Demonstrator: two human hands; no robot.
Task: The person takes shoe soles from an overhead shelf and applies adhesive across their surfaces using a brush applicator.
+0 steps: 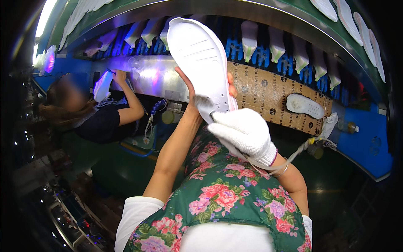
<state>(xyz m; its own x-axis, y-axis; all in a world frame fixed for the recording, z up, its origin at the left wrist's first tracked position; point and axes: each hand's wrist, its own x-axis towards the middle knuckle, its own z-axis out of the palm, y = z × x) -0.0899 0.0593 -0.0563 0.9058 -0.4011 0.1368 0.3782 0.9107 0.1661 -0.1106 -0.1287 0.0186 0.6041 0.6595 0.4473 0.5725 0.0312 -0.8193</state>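
Far to the left of my white sole (197, 54), a co-worker (100, 122) holds a white shoe (103, 86) in a raised hand. Nearer, also left of the sole, is the shiny metal counter (159, 71). My bare left hand (191, 93) is half closed around the lower part of the sole, with the thumb at its left edge and fingertips at its right edge; so the sole is held up, tilted, above the counter. At its lower end, by the small holes, lie the grey bristles of a brush (204, 105). My gloved right hand (243, 130), just below the sole, is closed on the brush handle. To the right of the sole, brown cardboard (252, 80) covers the counter, and a second sole (305, 106) rests there. Farthest right of my sole stands a small bottle (348, 127).
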